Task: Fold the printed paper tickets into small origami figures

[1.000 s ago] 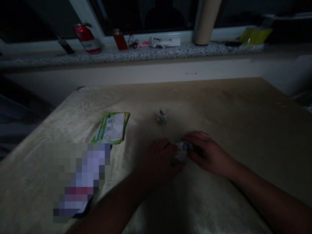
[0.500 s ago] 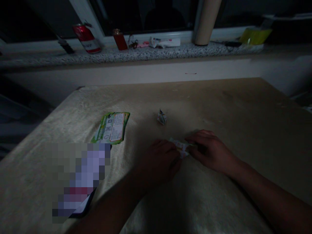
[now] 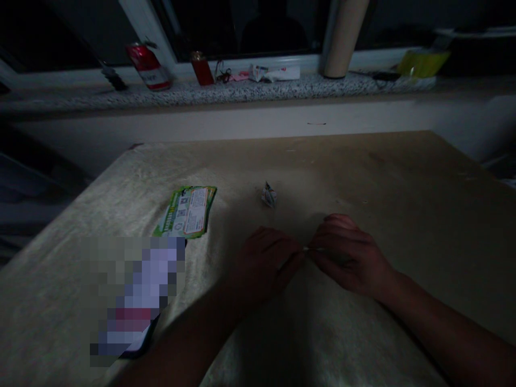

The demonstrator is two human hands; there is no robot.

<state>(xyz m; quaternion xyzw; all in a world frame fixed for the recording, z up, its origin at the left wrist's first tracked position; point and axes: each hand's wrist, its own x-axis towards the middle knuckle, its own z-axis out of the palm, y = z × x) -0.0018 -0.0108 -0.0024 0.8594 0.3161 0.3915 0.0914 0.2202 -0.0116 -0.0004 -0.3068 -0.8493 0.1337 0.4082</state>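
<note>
My left hand [image 3: 268, 260] and my right hand [image 3: 350, 255] meet low over the table, right of centre. Between their fingertips a thin edge of a small printed paper [image 3: 307, 249] shows; the fingers of both hands pinch it from either side, and most of it is hidden. Beyond my hands a small folded paper piece [image 3: 269, 195] stands on the table. To the left lie green printed cards [image 3: 189, 212], overlapping one another.
Below the cards lies a phone [image 3: 141, 301] with a blurred screen. The table's far edge [image 3: 282, 138] meets a wall. On the stone sill [image 3: 234, 95] are a red can [image 3: 149, 67], a red bottle [image 3: 201, 69], a cardboard tube [image 3: 345, 40] and a yellow object [image 3: 423, 63].
The paper between my hands has turned from showing its printed face to a thin edge. My fingers have come closer together around it. The view has shifted slightly.
</note>
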